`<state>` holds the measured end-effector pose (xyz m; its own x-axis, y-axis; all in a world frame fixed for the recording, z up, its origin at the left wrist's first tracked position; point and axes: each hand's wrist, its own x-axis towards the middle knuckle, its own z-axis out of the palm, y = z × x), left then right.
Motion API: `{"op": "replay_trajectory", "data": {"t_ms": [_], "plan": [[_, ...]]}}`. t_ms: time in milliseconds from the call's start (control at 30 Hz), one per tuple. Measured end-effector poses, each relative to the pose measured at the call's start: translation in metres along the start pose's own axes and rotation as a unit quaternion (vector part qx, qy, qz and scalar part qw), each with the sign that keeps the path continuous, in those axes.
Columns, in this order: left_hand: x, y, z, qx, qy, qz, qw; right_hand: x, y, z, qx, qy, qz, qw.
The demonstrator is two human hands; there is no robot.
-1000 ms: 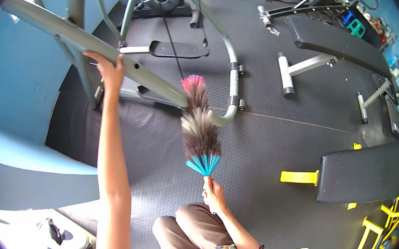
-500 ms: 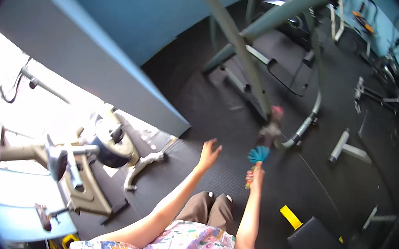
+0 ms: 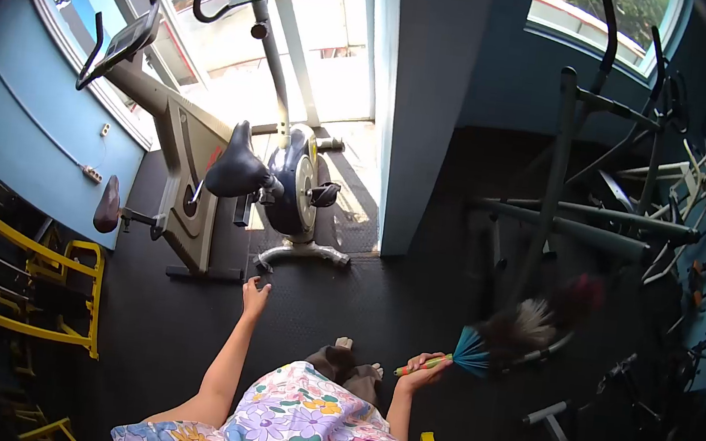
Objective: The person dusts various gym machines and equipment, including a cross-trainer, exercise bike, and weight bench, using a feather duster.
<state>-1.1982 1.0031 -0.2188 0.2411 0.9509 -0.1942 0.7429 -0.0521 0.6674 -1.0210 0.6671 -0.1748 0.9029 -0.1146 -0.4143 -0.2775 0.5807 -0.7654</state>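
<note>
My right hand [image 3: 423, 371] is closed round the striped handle of a feather duster [image 3: 527, 328]. The duster points right and away from me, with blue feathers by the handle, then dark and whitish ones, and a blurred red tip. Its far end overlaps the frame of a grey exercise machine [image 3: 558, 156] in this view. My left hand [image 3: 255, 298] reaches forward over the dark floor, holding nothing, its fingers apart and slightly bent. Nearest to it is the silvery foot of an exercise bike [image 3: 297, 176] with a black saddle.
A second exercise bike [image 3: 186, 169] stands to the left, beside a blue wall [image 3: 36, 127]. A yellow-framed rack [image 3: 91, 301] lies at the far left. Ahead, a pillar [image 3: 425, 108] rises by the bright doorway. Metal feet of equipment [image 3: 549, 418] reach over the floor on the right.
My view has swung left and up, bringing the bikes and windows fully in. The duster has turned from pointing forward to pointing right, still in my right hand. My left hand stays free.
</note>
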Motion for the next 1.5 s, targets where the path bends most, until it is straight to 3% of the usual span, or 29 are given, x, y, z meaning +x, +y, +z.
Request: {"op": "replay_trajectory", "data": {"t_ms": [67, 100, 167, 267, 300, 367, 400, 467, 500, 667, 700, 767, 833, 933, 1033, 1067, 1133, 1267, 1367, 1400, 1467, 1500], "plan": [[0.009, -0.032, -0.027, -0.025, 0.056, -0.05, 0.997, -0.02, -0.003, 0.035, -0.018, -0.046, 0.004, 0.999], [0.014, -0.061, -0.033, -0.033, 0.068, -0.063, 0.995, -0.028, -0.006, 0.058, -0.027, -0.113, -0.018, 0.993], [0.015, -0.057, -0.058, -0.279, -0.006, -0.226, 0.933, -0.041, 0.0, 0.104, -0.037, -0.193, -0.039, 0.98], [0.043, -0.071, -0.078, -0.314, -0.014, -0.246, 0.917, -0.06, 0.025, 0.166, -0.131, -0.362, -0.135, 0.913], [0.056, -0.08, -0.083, -0.314, -0.027, -0.248, 0.916, -0.064, 0.041, 0.183, -0.135, -0.366, -0.137, 0.911], [0.095, -0.09, -0.095, -0.325, -0.02, -0.24, 0.915, -0.073, 0.081, 0.217, -0.302, -0.42, -0.22, 0.827], [0.119, -0.09, -0.102, -0.345, -0.044, -0.234, 0.908, -0.082, 0.104, 0.236, -0.3, -0.417, -0.225, 0.828], [0.174, -0.09, -0.116, -0.361, -0.078, -0.208, 0.906, -0.109, 0.153, 0.273, -0.425, -0.403, -0.309, 0.749], [0.2, -0.089, -0.121, -0.379, -0.087, -0.187, 0.902, -0.13, 0.174, 0.291, -0.426, -0.401, -0.313, 0.748], [0.303, -0.071, -0.137, -0.454, -0.111, -0.162, 0.869, -0.191, 0.264, 0.328, -0.533, -0.46, -0.165, 0.69], [0.316, -0.066, -0.141, -0.432, -0.113, -0.161, 0.88, -0.198, 0.274, 0.328, -0.532, -0.453, -0.161, 0.697], [0.34, -0.058, -0.14, -0.379, -0.123, -0.158, 0.904, -0.192, 0.277, 0.326, -0.615, -0.425, -0.131, 0.651], [0.365, -0.063, -0.127, -0.392, -0.131, -0.148, 0.899, -0.188, 0.274, 0.334, -0.641, -0.397, -0.125, 0.645], [0.383, -0.058, -0.122, -0.366, -0.126, -0.128, 0.913, -0.187, 0.275, 0.347, -0.625, -0.345, -0.136, 0.686], [0.415, -0.078, -0.094, -0.34, -0.117, -0.081, 0.93, -0.195, 0.285, 0.364, -0.617, -0.374, -0.155, 0.675], [0.414, -0.072, -0.1, -0.381, -0.129, -0.092, 0.911, -0.197, 0.286, 0.37, -0.616, -0.374, -0.153, 0.676], [0.41, -0.064, -0.12, -0.435, -0.179, -0.111, 0.875, -0.2, 0.284, 0.384, -0.681, -0.4, -0.138, 0.598], [0.412, -0.055, -0.14, -0.479, -0.228, -0.153, 0.834, -0.19, 0.281, 0.435, -0.67, -0.353, -0.097, 0.646], [0.411, -0.049, -0.151, -0.494, -0.253, -0.173, 0.814, -0.185, 0.276, 0.468, -0.662, -0.369, -0.099, 0.645], [0.412, -0.05, -0.152, -0.486, -0.257, -0.179, 0.816, -0.19, 0.263, 0.481, -0.686, -0.386, -0.095, 0.609], [0.414, -0.048, -0.154, -0.474, -0.243, -0.196, 0.823, -0.192, 0.236, 0.507, -0.767, -0.412, -0.07, 0.486], [0.418, -0.063, -0.146, -0.509, -0.271, -0.17, 0.799, -0.196, 0.222, 0.522, -0.803, -0.415, -0.065, 0.423]]}}
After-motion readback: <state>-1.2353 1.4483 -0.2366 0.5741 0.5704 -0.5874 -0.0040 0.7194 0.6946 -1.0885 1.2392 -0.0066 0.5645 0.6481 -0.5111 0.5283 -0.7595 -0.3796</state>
